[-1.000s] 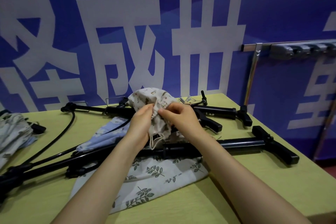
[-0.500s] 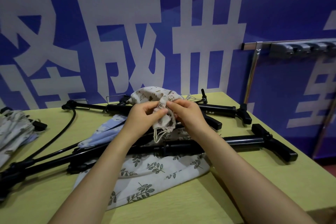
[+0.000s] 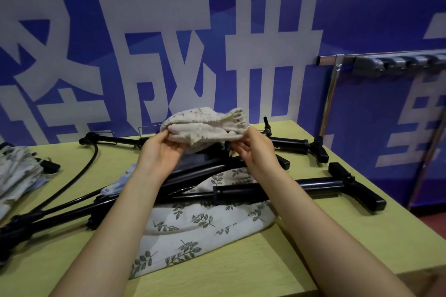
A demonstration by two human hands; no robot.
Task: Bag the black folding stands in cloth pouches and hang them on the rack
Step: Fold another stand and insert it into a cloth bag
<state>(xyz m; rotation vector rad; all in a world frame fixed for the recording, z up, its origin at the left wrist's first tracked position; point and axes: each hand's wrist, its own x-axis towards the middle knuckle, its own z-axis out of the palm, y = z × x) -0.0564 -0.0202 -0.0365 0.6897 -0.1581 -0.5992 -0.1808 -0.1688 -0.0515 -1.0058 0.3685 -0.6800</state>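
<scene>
Beige cloth pouch (image 3: 205,128): pinched at opposite ends by left hand (image 3: 160,152) and right hand (image 3: 253,152). Advice: find the drawstring mouth, spread it wide before loading a black stand (image 3: 277,190).

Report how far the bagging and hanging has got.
Done: nothing visibly; the rack at the right shows no pouches hanging. In hand: the left hand and right hand hold a beige cloth pouch stretched between them above the table. Left: several black folding stands lie unbagged, one across a leaf-print pouch.
</scene>
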